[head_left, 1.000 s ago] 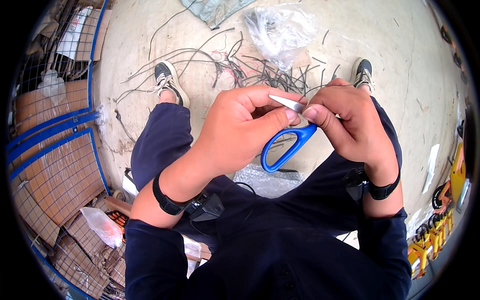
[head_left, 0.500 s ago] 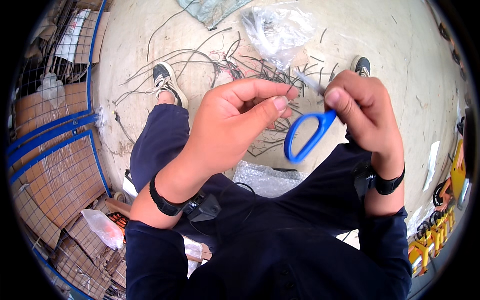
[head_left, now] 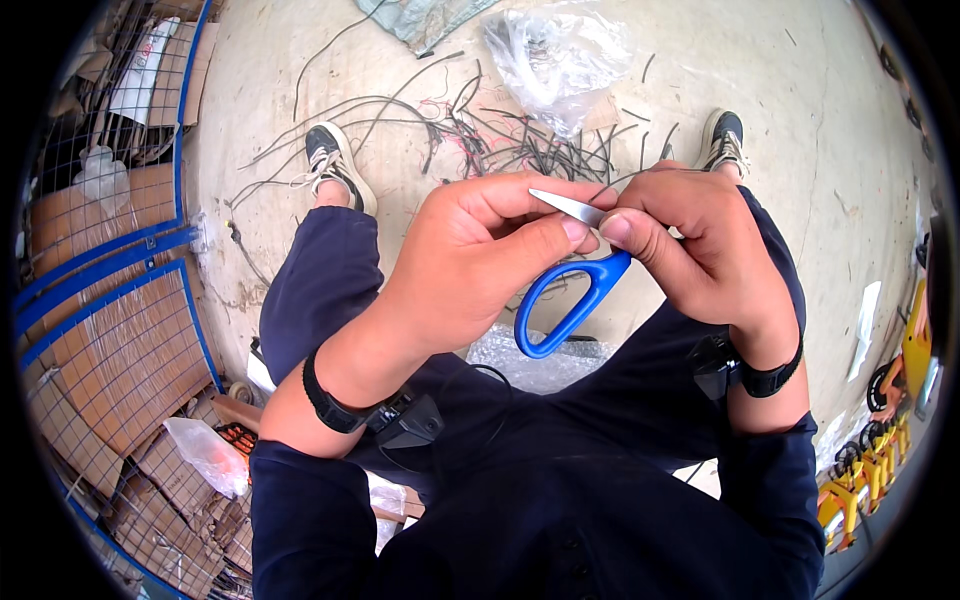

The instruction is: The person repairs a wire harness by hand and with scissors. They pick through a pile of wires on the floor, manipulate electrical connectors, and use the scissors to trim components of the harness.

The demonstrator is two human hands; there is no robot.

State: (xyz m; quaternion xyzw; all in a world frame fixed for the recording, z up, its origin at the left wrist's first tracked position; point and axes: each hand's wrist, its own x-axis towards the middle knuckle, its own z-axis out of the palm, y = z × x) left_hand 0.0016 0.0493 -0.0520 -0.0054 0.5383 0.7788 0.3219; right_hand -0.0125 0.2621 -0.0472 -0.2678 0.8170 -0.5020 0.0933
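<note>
My right hand (head_left: 700, 240) is closed on blue-handled scissors (head_left: 532, 330), thumb on the metal blade, which points left over the fingers of my left hand. My left hand (head_left: 480, 250) pinches a thin dark wire (head_left: 606, 189) that runs up toward my right fingers, beside the blade. The two hands nearly meet at the fingertips. Both wrists carry black straps with small devices. Below the hands, bubble wrap (head_left: 505, 365) lies between my legs.
Scattered cut cables and red wires (head_left: 480, 140) lie on the concrete floor (head_left: 830, 200) between my shoes, with crumpled clear plastic (head_left: 550, 65) beyond. A blue mesh cage (head_left: 180, 280) of cardboard stands at left; yellow metal parts (head_left: 865, 470) line the right edge.
Half a second ago my right hand had lifted the scissors up and right, away from my left fingers; now it is back down beside them, much as a second ago.
</note>
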